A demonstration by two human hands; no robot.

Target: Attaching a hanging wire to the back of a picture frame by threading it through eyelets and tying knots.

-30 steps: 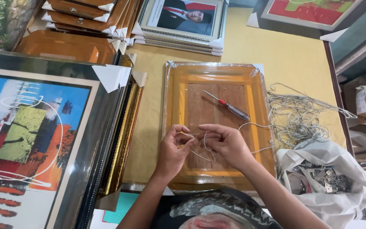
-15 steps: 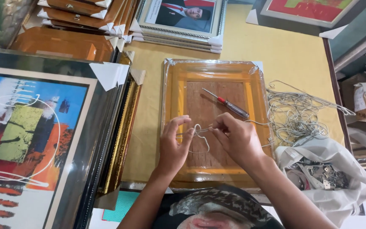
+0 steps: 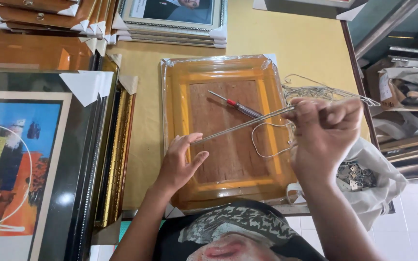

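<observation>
Centrally: face-down picture frame (image 3: pixel 228 193) on yellow surface (image 3: pixel 286 43). Left hand (image 3: pixel 177 162) pinching cord (image 3: pixel 240 126) at the backing; right hand (image 3: pixel 322 133) fisted, raised, pulling it taut rightward. Screwdriver (image 3: pixel 235 105) lying beyond.

Orange-brown picture frame (image 3: pixel 177 125), wrapped in clear plastic with white paper corners, lying face down on the yellow table, brown backing board upward. Pale cord (image 3: pixel 240 126) stretched tight in a slanting line above the backing board, from the lower left up to the right, with a loose loop hanging down near the frame's right side. Red-handled screwdriver (image 3: pixel 235 106) resting diagonally on the backing board, just above the taut cord.
</observation>
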